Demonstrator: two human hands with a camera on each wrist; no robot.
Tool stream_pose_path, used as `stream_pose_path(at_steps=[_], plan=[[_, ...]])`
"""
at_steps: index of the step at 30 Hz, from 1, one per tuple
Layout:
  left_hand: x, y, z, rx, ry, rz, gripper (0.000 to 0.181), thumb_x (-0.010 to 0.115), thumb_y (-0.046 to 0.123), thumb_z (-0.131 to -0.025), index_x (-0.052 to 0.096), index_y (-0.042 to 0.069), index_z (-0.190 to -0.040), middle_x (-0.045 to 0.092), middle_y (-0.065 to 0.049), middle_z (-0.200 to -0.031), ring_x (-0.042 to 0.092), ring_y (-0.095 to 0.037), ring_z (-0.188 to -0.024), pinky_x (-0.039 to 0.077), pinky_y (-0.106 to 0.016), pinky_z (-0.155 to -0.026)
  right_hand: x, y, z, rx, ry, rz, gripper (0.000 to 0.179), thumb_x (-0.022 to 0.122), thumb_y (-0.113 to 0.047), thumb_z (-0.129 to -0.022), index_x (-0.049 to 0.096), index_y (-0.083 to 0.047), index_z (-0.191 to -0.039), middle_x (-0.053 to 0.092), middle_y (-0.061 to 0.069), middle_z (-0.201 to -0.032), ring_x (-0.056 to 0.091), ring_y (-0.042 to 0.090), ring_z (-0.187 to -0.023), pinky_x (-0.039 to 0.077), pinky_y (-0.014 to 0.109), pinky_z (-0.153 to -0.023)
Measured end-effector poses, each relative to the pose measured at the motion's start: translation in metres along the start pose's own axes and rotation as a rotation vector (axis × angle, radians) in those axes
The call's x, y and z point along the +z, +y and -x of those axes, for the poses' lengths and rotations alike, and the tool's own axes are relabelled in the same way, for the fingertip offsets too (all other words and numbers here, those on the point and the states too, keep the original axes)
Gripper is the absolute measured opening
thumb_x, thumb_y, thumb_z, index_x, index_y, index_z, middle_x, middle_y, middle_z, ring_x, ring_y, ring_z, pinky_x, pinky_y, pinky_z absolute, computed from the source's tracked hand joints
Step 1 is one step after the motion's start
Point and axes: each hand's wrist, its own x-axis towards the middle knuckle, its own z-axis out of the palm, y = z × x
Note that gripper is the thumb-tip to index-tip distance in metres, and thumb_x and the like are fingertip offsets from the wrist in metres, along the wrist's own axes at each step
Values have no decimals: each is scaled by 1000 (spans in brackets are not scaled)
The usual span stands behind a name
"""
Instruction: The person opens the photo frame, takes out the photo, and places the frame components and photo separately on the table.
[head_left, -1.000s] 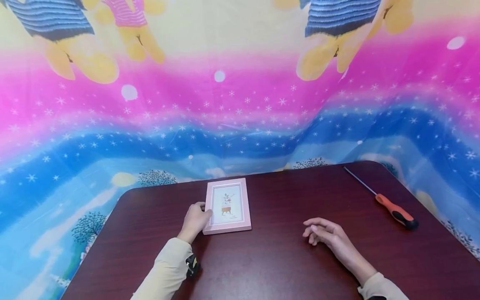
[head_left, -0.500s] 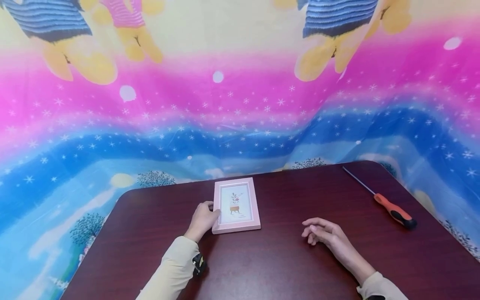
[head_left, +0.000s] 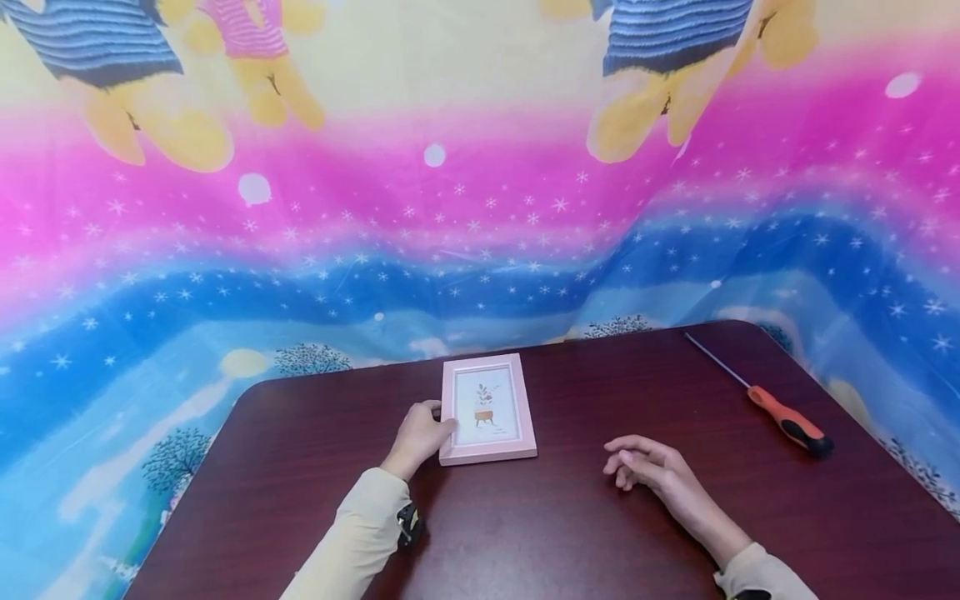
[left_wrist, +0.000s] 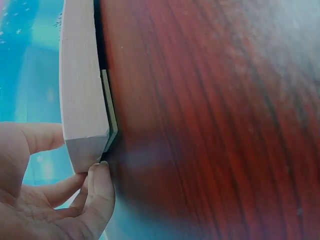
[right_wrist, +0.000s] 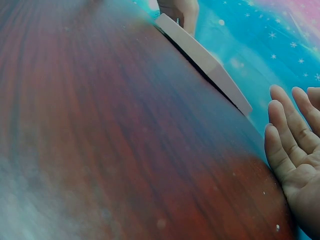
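Observation:
A pink picture frame [head_left: 448, 433] with a small drawing of a potted plant lies face up near the far side of the dark wooden table. My left hand [head_left: 418, 435] grips its left edge, thumb over the front border and the other fingers at the side and underneath. In the left wrist view, that hand [left_wrist: 55, 195] pinches a corner of the frame [left_wrist: 82, 100], and a thin flat piece shows under it. My right hand [head_left: 652, 471] rests on the table to the right of the frame, fingers loosely bent, holding nothing. The right wrist view shows this hand's [right_wrist: 297, 150] relaxed fingers.
A screwdriver [head_left: 787, 421] with an orange and black handle lies on the right side of the table [head_left: 570, 533], its shaft toward the far edge. Behind the table hangs a colourful printed cloth [head_left: 480, 208].
My left hand has slid the picture frame to the right along the table, keeping its grip on the left edge. My right hand and the screwdriver have stayed in place.

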Motion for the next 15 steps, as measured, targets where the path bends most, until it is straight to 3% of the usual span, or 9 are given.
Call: stream_pose_path(at_steps=[6, 15], plan=[[2, 5, 3, 9, 13, -77, 50, 71, 18, -87, 60, -14, -124, 59, -26, -117, 60, -35, -106, 48, -48, -94, 0, -2, -1, -3, -2, -2, 34, 45, -6, -104, 47, 22, -123, 70, 7, -96, 65, 16, -78, 56, 32, -70], [7, 4, 5, -24, 65, -172, 42, 68, 22, -91, 65, -10, -118, 60, -22, -108, 63, -31, -87, 53, -47, -82, 0, -2, 1, 4, -15, -6, 33, 44, -7, -105, 48, 20, -125, 69, 8, -97, 65, 18, -79, 56, 33, -71]])
